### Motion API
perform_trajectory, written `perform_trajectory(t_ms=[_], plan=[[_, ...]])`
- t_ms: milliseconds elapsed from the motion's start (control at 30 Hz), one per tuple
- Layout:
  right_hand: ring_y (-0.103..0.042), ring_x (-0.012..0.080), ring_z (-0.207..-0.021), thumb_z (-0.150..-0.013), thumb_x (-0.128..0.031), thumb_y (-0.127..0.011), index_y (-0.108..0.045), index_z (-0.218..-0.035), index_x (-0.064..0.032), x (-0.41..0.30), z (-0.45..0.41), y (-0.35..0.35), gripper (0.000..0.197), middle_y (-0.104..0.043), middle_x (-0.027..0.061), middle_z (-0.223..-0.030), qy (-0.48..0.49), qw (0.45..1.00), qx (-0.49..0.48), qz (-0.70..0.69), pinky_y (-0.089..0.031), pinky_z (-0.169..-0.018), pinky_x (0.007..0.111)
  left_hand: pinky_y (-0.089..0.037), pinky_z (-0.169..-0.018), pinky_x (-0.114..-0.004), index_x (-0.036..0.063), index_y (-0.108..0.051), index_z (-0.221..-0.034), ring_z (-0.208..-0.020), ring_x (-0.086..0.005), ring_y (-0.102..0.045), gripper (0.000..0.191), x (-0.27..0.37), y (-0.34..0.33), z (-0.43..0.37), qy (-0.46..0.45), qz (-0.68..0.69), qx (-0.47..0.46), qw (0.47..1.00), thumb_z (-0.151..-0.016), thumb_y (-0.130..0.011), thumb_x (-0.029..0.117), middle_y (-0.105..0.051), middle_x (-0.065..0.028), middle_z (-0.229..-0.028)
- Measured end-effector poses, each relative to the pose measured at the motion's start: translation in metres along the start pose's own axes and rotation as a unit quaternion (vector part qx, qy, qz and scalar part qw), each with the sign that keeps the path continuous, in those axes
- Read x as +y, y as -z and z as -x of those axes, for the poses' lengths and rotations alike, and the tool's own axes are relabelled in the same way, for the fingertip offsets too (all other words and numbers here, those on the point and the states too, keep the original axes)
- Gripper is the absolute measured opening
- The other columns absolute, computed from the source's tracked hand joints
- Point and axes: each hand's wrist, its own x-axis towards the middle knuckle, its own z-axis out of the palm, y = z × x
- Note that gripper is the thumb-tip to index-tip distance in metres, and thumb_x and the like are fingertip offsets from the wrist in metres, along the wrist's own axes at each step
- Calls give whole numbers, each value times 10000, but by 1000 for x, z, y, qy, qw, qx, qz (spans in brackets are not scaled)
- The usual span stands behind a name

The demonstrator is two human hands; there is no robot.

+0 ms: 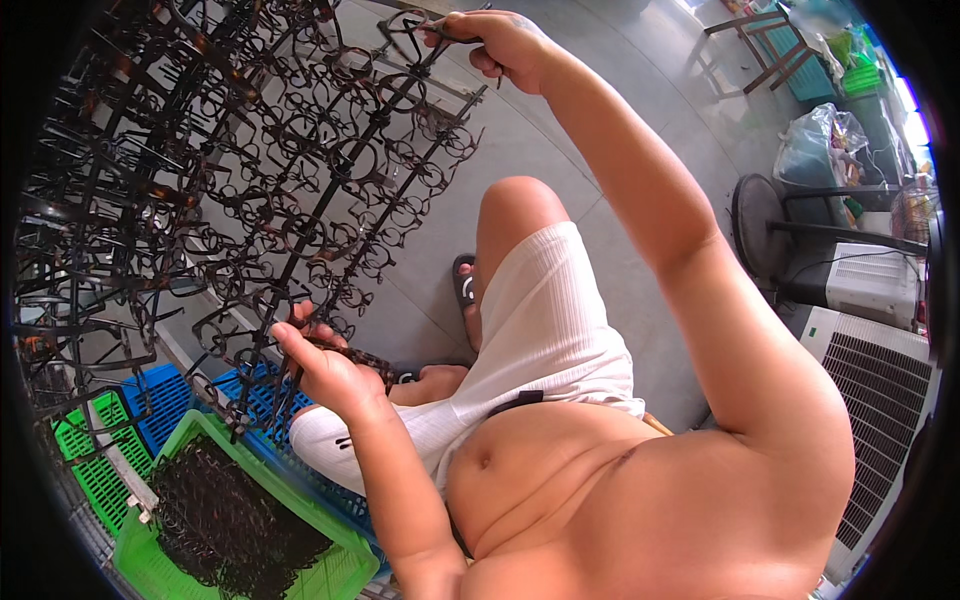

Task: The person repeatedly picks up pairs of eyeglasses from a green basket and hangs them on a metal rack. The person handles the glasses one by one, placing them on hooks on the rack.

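At the top, my right hand [517,49] grips a dark eyeglass frame [401,31] by its temples, at the upper end of a rack bar [330,187]. My left hand [341,379], lower down beside the rack, has its fingers curled around dark tortoiseshell eyeglass frames [364,361]; how many is hidden. Rows of similar eyeglass frames [367,161] hang along the rack's several dark bars. Below my left hand stands a green plastic basket [349,551] with a dense heap of dark eyeglass frames [232,517] in it.
Blue plastic crates [161,401] and a bright green crate [105,457] sit beneath the rack. To the right are a round-topped stool [754,217], a white appliance with a dark grille [870,427], a plastic bag [814,146] and a wooden stool [772,52]. The floor [622,142] is grey.
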Motion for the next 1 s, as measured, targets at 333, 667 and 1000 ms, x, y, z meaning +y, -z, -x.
perform_trajectory(t_ms=[333, 667, 1000], plan=[[-313, 81, -478, -868, -409, -507, -642, -820, -119, 16, -12, -20, 324, -455, -24, -599, -6, 994, 105, -23, -215, -431, 284, -331, -571, -220, 64, -578, -849, -630, -71, -382, 406, -13, 5, -5, -24, -71, -11, 997, -929, -492, 453, -426, 30, -714], [-361, 76, -501, -866, -410, -520, -641, -889, -69, 40, -25, -15, 362, -585, -8, -730, 66, 992, 82, -67, -293, -479, 271, -311, -528, -203, 84, -576, -821, -612, -52, -390, 386, -12, 9, -5, -6, -77, -2, 997, -931, -496, 445, -424, 44, -671], [-544, 110, -945, -946, -396, -465, -521, -1196, -42, 90, -9, -10, 437, -554, 59, -1154, 171, 981, 51, -80, -424, -884, 261, -393, -502, -208, 110, -584, -1071, -712, -81, -532, 448, -14, 66, 48, 120, 67, -140, 981, -931, -460, 516, -606, -10, -995]])
